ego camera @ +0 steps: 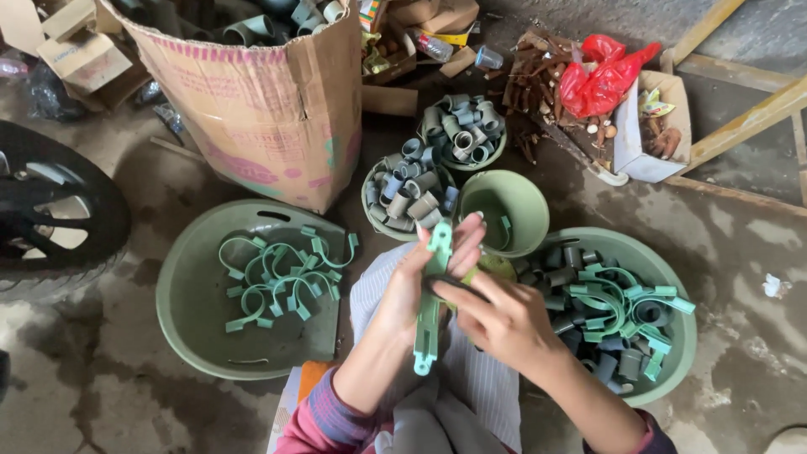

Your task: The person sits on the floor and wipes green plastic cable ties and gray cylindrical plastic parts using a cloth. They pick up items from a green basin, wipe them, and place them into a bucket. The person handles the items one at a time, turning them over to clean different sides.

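Clamp [430, 294], a long green plastic strap with lugged ends, stands nearly upright over the lap, its top by the fingertips and its lower end hanging toward the knees. The left hand [416, 282] grips it along the upper part, fingers wrapped round the strap; the right hand [496, 315] closes on it from the side, thumb and fingers pinching what looks like a dark ring [458, 290] against it, though the exact fit is hidden by the fingers. To the left, a shallow basin [193, 336] holds a loose layer of bent green clamps [282, 277], perhaps the finished pile, filling only part of its floor. To the right, a second basin [683, 336] holds grey pipe pieces [626, 363] mixed with more green clamps, a fair stock seemingly yet to be handled. Beyond the hands sit two bowls of grey pipe pieces [412, 193], and an almost empty green bowl [503, 210]. A large cardboard box [269, 109] stands behind, a red bag [601, 76] farther right.
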